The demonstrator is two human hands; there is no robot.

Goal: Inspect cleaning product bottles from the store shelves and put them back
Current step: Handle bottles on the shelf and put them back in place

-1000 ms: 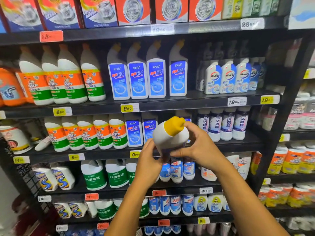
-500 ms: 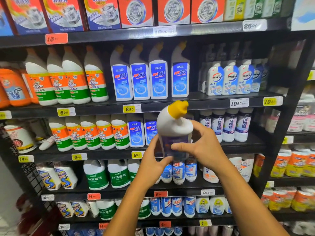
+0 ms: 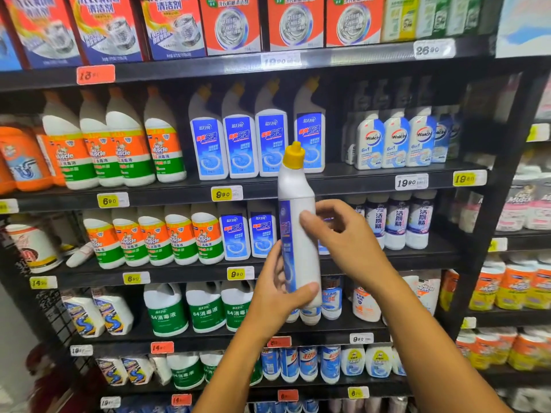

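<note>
A white toilet-cleaner bottle (image 3: pixel 298 210) with a yellow cap and a blue label stands upright in front of the shelves, its narrow side turned toward me. My left hand (image 3: pixel 275 289) grips its base, thumb across the bottom front. My right hand (image 3: pixel 343 234) rests on the bottle's middle from the right, thumb pressed on the white side, fingers curled behind. Matching blue-label bottles (image 3: pixel 256 144) stand in a row on the shelf behind, and two more (image 3: pixel 247 234) one shelf lower.
Black shelves (image 3: pixel 357 177) hold orange-and-green Mr Muscle bottles (image 3: pixel 119 144), Walch bottles (image 3: pixel 393 141), green-label jugs (image 3: pixel 205 308) and boxes (image 3: pixel 232 22) on top. A gap lies on the lower shelf just behind the held bottle. Another shelf unit (image 3: pixel 521 293) stands to the right.
The bottle rose and tipped from cap-toward-me to upright, and turned so its narrow side faces me. My left hand slid to the base; my right hand loosened to a light hold.
</note>
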